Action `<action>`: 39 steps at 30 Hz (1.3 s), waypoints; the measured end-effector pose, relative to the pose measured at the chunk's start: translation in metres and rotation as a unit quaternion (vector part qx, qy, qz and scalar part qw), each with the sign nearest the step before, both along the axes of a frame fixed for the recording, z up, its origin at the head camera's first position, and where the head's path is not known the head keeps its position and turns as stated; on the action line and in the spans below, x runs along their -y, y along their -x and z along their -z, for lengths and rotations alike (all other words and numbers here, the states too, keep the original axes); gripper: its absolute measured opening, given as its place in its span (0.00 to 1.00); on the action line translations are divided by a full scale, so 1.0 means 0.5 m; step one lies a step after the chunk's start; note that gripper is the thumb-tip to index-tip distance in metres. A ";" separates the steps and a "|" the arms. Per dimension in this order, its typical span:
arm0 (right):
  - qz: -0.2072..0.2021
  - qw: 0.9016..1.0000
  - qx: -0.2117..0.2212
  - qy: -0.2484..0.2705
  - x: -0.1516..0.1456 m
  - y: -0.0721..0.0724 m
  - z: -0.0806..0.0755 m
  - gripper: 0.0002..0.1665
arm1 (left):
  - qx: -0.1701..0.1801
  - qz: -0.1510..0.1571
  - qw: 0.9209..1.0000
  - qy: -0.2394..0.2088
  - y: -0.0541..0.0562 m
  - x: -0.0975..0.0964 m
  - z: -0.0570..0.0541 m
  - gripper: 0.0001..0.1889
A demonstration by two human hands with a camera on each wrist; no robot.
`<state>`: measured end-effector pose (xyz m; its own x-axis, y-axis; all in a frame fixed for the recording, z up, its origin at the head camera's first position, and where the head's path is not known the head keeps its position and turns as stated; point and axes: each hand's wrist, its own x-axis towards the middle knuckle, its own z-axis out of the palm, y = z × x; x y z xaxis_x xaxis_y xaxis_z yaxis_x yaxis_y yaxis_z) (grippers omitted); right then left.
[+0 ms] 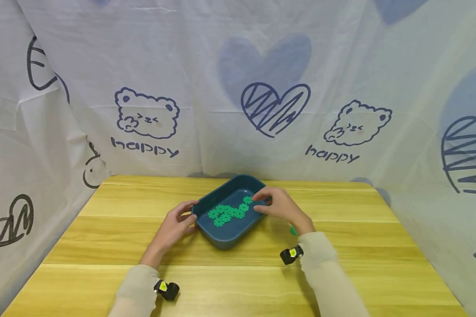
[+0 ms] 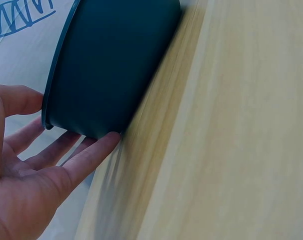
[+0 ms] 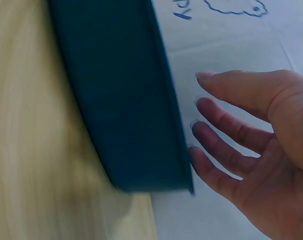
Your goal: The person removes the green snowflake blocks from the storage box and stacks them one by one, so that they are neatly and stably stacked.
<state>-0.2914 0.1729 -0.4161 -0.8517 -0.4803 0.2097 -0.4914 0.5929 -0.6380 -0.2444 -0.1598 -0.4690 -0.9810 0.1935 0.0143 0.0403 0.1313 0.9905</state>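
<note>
A dark blue-green plastic bin (image 1: 224, 241) stands at an angle on the table. Inside lie several green snowflake-shaped discs (image 1: 224, 211), bunched on its floor and trailing toward the right. My left hand (image 1: 178, 223) holds the bin's left end; in the left wrist view its thumb is at the rim and its fingers curve against the outer wall. Over the right end, my right hand (image 1: 279, 203) is loosely bent, fingertips beside the rightmost disc (image 1: 247, 200). The right wrist view shows those fingers (image 3: 216, 172) apart, just past the rim, with nothing visible between them.
The wooden table (image 1: 238, 281) reaches back to a white cloth (image 1: 206, 145) printed with hearts and bears. A small green piece (image 1: 293, 230) shows beside the right wrist, partly hidden by it. Black cameras (image 1: 167, 290) are worn at both sleeves.
</note>
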 end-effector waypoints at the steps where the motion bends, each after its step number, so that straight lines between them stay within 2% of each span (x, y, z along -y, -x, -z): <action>1: -0.004 1.000 -0.002 -0.008 0.010 0.006 0.002 0.14 | 0.000 0.000 1.000 0.001 0.000 0.000 0.000 0.25; 6: -0.020 0.998 0.002 -0.059 0.055 0.028 0.015 0.14 | 0.000 0.001 1.000 0.000 0.001 0.000 0.001 0.25; 13: -0.025 0.990 0.022 -0.139 0.098 0.034 0.027 0.12 | 0.002 0.000 1.000 0.002 0.000 0.000 0.001 0.25; 28: 0.017 0.978 0.054 -0.202 0.139 0.049 0.043 0.14 | 0.005 0.001 1.000 -0.007 -0.002 -0.002 0.000 0.25; 39: -0.006 0.980 0.042 -0.193 0.138 0.052 0.046 0.12 | 0.004 -0.001 1.000 0.002 -0.002 -0.002 -0.001 0.25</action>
